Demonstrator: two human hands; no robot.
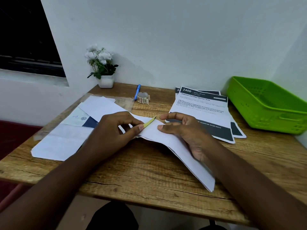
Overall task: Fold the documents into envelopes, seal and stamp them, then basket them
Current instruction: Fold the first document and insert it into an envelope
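Fingers (140, 127) of left hand (113, 130) pinched yellow strip (149, 123); right hand (181, 130) gripped envelope (174, 145). Risk: strip tearing, flap creasing.

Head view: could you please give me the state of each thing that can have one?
Envelope: lifted off the table, flap unsealed.
Yellow strip: partly peeled, pinched by left hand.
Right hand: holds the envelope.
Green basket: empty.
Printed documents: flat, unfolded.
Stamp roll: untouched.
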